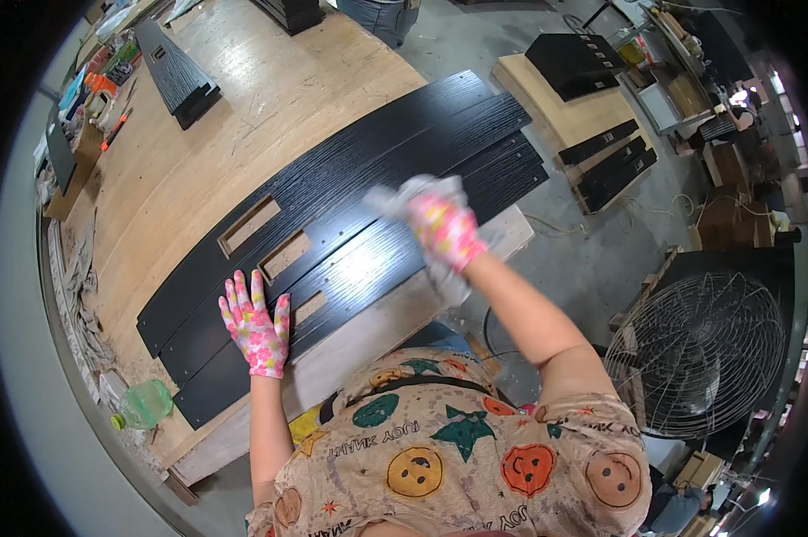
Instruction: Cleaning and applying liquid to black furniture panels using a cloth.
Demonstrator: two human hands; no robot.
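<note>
Long black wood-grain panels (368,157) with rectangular cutouts lie side by side across the workbench. My left hand (259,333), in a pink flowered glove, rests flat on them beside the cutouts, its fingers spread. Gloved alike, my right hand (446,234) is over the panels' right half, closed around a crumpled whitish rag (432,188). Motion blurs the rag and that hand, and part of the rag hangs below the wrist.
The wooden workbench (332,72) also bears another black panel (173,72), a green-tinted bottle (149,403) and clutter along its left edge. To the right stand a board stack with black pieces (576,67) and a large wire-caged fan (699,353). People are farther off.
</note>
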